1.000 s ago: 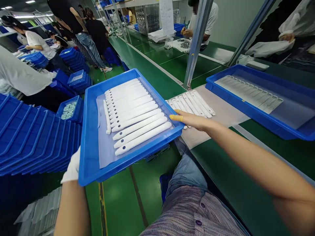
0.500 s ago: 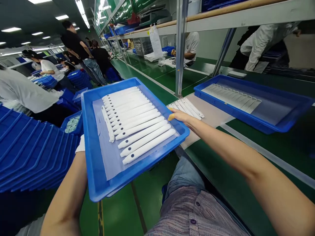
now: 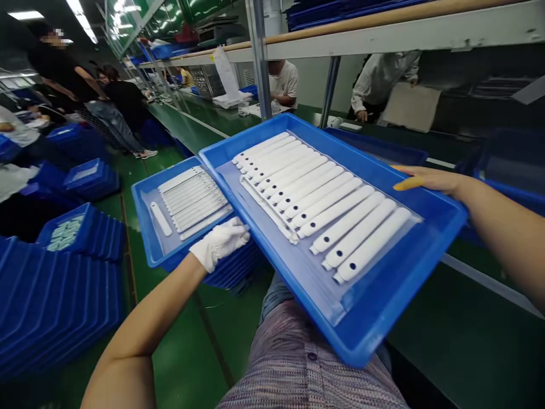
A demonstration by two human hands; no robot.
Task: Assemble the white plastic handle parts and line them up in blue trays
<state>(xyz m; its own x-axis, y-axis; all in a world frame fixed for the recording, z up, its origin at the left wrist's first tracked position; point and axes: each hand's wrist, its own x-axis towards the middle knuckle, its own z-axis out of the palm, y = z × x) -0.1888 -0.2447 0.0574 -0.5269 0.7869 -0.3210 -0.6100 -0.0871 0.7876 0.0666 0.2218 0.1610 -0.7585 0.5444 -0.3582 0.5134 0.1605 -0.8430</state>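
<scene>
A large blue plastic tray (image 3: 400, 295) is held tilted in front of my body. On its lining sheet lies a row of white, long, narrow plastic parts (image 3: 340, 213), each with a dark dot near one end; one more part lies crosswise beside them. My left hand (image 3: 223, 241), in a white glove, is closed on the tray's left edge, its fingertips partly hidden. On the opposite edge my right hand (image 3: 426, 179), with yellow finger covers, grips the rim. Beneath and to the left sits another blue tray (image 3: 149, 250) of similar white parts, on a stack.
Stacks of blue trays (image 3: 55, 301) stand on the green floor at left. A green workbench (image 3: 468, 335) runs along the right, with a metal post (image 3: 259, 62) and shelf above. Several people are about; one across the bench holds a flat sheet (image 3: 411, 108).
The held tray has swung from left to right across my body, both hands moving with it. My view has turned, and the stacked tray of parts now shows below it.
</scene>
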